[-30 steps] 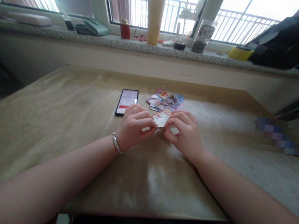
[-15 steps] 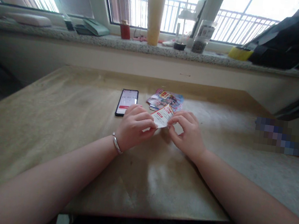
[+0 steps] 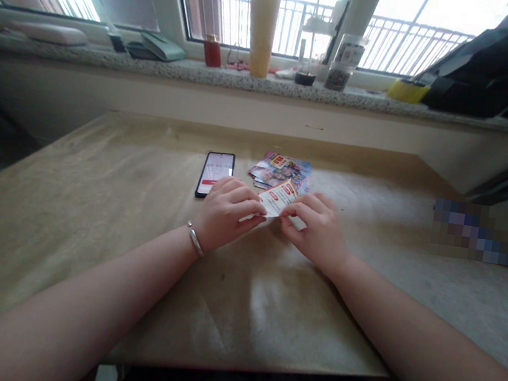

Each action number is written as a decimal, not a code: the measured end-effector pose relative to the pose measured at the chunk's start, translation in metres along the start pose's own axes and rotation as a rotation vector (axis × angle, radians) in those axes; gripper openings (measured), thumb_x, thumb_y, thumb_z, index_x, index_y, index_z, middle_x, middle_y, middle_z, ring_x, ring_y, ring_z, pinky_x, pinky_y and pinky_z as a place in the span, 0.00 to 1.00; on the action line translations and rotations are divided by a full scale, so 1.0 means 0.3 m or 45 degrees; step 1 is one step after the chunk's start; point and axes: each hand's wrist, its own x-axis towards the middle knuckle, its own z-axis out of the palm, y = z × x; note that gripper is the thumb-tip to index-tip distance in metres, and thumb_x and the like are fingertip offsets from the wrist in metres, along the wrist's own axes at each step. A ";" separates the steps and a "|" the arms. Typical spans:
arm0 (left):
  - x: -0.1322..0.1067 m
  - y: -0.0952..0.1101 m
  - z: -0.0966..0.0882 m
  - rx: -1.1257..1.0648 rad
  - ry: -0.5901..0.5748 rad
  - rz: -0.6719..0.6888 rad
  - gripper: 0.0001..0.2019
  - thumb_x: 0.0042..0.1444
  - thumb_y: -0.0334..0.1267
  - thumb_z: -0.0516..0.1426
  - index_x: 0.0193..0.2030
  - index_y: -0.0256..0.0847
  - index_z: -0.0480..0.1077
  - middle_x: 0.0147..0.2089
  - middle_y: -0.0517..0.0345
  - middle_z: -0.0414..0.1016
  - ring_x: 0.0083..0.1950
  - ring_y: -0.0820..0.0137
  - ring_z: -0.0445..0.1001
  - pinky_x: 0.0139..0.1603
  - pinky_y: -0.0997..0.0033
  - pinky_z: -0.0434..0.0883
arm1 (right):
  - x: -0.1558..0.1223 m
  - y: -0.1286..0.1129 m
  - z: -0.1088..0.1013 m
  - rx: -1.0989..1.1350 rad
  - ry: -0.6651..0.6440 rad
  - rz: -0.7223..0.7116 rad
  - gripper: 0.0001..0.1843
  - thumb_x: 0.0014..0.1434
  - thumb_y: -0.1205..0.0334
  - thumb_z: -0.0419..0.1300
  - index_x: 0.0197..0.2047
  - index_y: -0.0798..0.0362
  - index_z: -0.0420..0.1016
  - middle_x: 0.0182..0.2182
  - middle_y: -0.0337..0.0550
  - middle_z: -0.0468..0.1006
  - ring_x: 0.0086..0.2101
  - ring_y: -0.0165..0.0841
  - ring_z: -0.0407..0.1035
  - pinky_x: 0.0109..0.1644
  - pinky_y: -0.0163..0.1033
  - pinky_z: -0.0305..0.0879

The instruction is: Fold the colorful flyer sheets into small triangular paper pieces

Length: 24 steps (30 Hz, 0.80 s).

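Note:
Between my two hands is a small sheet of paper [image 3: 276,199], white with red print and an orange edge. My left hand [image 3: 231,211] pinches its left corner between thumb and fingers. At the lower right corner, my right hand [image 3: 315,227] has thumb and fingertips closed on the paper. The sheet is tilted up and partly covers a pile of colourful printed leaflets [image 3: 280,168] behind it. Just beyond my left hand lies a phone [image 3: 217,166] with a timer on its screen; my fingers hide its lower right part.
The table [image 3: 89,218] has a tan cover. A blurred-out bluish item [image 3: 475,234] lies at its right side. On the windowsill [image 3: 195,73] stand a tall drink cup [image 3: 262,24], a red jar [image 3: 212,51], clear containers [image 3: 339,70], yellow tape [image 3: 408,91] and a black bag [image 3: 482,77].
My right fingertips have shifted slightly left along the paper's lower edge, nearer my left hand. My left hand has moved a little left. The leaflets and phone stay in place.

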 end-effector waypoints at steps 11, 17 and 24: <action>-0.021 -0.078 -0.009 0.023 -0.014 -0.068 0.06 0.59 0.40 0.58 0.35 0.47 0.77 0.33 0.59 0.75 0.33 0.74 0.69 0.38 0.71 0.65 | -0.003 0.026 -0.004 0.026 -0.024 0.008 0.05 0.53 0.68 0.58 0.26 0.50 0.71 0.28 0.42 0.73 0.34 0.37 0.65 0.40 0.43 0.64; -0.032 -0.075 0.003 -0.123 0.041 -0.107 0.09 0.62 0.35 0.55 0.43 0.50 0.77 0.35 0.58 0.71 0.35 0.75 0.68 0.37 0.74 0.68 | -0.007 0.062 -0.003 -0.039 -0.126 -0.068 0.05 0.55 0.66 0.59 0.27 0.51 0.71 0.29 0.42 0.75 0.35 0.36 0.66 0.40 0.41 0.64; -0.033 -0.065 0.004 -0.129 0.065 -0.067 0.12 0.63 0.32 0.53 0.41 0.50 0.77 0.37 0.57 0.67 0.36 0.75 0.66 0.37 0.74 0.69 | -0.019 0.085 0.028 0.138 -0.233 0.196 0.04 0.56 0.63 0.60 0.30 0.50 0.74 0.32 0.40 0.78 0.33 0.33 0.70 0.36 0.37 0.64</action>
